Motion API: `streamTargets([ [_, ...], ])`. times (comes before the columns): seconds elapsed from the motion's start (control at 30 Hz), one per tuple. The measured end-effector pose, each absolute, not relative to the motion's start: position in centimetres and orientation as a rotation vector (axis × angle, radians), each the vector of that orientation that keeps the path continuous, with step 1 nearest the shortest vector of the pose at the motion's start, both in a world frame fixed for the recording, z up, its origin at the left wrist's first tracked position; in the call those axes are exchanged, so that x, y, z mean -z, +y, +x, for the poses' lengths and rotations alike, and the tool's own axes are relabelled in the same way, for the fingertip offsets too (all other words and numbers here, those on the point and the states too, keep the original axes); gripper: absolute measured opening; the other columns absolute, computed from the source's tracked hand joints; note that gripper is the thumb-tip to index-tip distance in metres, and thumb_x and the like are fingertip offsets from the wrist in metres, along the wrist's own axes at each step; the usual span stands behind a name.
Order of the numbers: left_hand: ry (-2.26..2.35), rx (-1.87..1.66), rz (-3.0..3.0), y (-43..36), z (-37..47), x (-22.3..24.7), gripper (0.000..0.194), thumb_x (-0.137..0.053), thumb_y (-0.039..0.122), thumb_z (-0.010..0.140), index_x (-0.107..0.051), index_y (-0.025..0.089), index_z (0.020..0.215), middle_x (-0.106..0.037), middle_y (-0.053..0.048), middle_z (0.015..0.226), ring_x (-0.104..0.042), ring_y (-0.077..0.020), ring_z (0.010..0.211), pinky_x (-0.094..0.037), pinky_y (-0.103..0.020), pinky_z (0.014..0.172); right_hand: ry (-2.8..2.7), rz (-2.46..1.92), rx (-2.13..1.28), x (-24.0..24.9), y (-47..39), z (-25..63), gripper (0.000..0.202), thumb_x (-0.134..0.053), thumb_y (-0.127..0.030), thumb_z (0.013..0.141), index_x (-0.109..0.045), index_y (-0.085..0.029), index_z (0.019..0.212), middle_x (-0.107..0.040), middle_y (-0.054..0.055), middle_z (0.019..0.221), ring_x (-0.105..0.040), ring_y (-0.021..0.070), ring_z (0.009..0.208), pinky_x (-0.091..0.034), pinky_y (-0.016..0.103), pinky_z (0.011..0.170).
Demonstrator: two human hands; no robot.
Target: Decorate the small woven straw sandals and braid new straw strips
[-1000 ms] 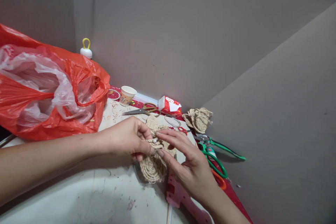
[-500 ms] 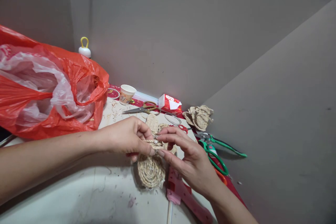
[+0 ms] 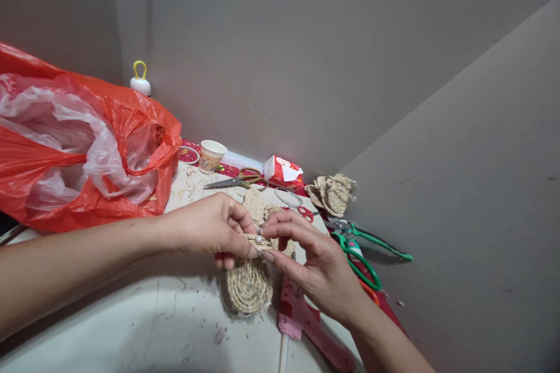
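Note:
A braided straw piece (image 3: 249, 288) with a rounded, spirally coiled end lies between my hands above the table. Across it runs a braided band (image 3: 262, 243) with a small pearly bead (image 3: 258, 239) on top. Closed on the band's left side is my left hand (image 3: 219, 227), thumb uppermost and the other fingers curled beneath. My right hand (image 3: 308, 253) pinches the band's right side between thumb and fingertips. Behind the fingers, more straw pieces (image 3: 254, 204) show, partly covered.
A pink glue gun (image 3: 301, 317) lies beside my right wrist. Green-handled shears (image 3: 361, 265), scissors (image 3: 240, 179), a paper cup (image 3: 212, 155), a tissue pack (image 3: 283, 171) and stacked straw pieces (image 3: 332, 193) line the back. A red plastic bag (image 3: 144, 111) fills the left.
The coiled end has shifted slightly left and tilted a little between my fingers. Both hands keep nearly the same place and grip.

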State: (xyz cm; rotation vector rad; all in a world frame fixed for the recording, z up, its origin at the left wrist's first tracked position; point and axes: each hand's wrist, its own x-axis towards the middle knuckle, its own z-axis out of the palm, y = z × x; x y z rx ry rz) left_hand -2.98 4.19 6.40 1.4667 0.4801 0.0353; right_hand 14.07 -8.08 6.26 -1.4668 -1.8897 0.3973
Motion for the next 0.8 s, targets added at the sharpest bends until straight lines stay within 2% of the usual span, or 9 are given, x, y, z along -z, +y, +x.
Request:
streamTargets([
  [0.27,0.482,0.009,1.443,4.1,-3.2,-6.8,0.018,-0.069,0.018,0.06,-0.056,0.015,0.072,-0.055,0.007,0.047,-0.05,-0.0057,0.037,-0.04,-0.015,0.037,-1.91,-1.454,-0.402,-6.0,-8.2,14.3,0.011,-0.063,-0.022,0.084,-0.061,-0.022,0.096,-0.058,0.005,0.101,-0.057,0.0152,0.085,-0.048,0.03,0.072],
  [0.6,0.454,0.01,1.388,4.4,-3.1,-6.2,0.019,-0.073,0.025,0.063,-0.059,0.014,0.071,-0.06,0.003,0.046,-0.057,-0.0074,0.042,-0.044,-0.015,0.042,-1.92,-1.451,-0.361,-6.3,-8.0,14.1,0.011,-0.063,-0.024,0.085,-0.063,-0.021,0.095,-0.061,0.006,0.098,-0.059,0.017,0.087,-0.051,0.032,0.073],
  [0.7,0.461,-0.012,1.373,4.4,-3.0,-6.1,0.019,-0.073,0.025,0.063,-0.058,0.014,0.067,-0.059,0.004,0.043,-0.055,-0.0071,0.04,-0.046,-0.016,0.043,-1.916,-1.46,-0.342,-6.3,-8.2,14.1,0.019,-0.062,-0.022,0.086,-0.062,-0.024,0.104,-0.061,0.007,0.104,-0.058,0.0177,0.093,-0.052,0.03,0.072],
  [0.8,0.494,-0.05,1.375,4.7,-3.0,-6.1,0.018,-0.072,0.023,0.063,-0.057,0.014,0.066,-0.058,0.004,0.042,-0.054,-0.0065,0.038,-0.045,-0.017,0.043,-1.859,-1.503,-0.252,-6.3,-9.5,14.5,0.029,-0.06,-0.02,0.086,-0.059,-0.027,0.115,-0.059,0.006,0.11,-0.059,0.0159,0.089,-0.052,0.026,0.069],
])
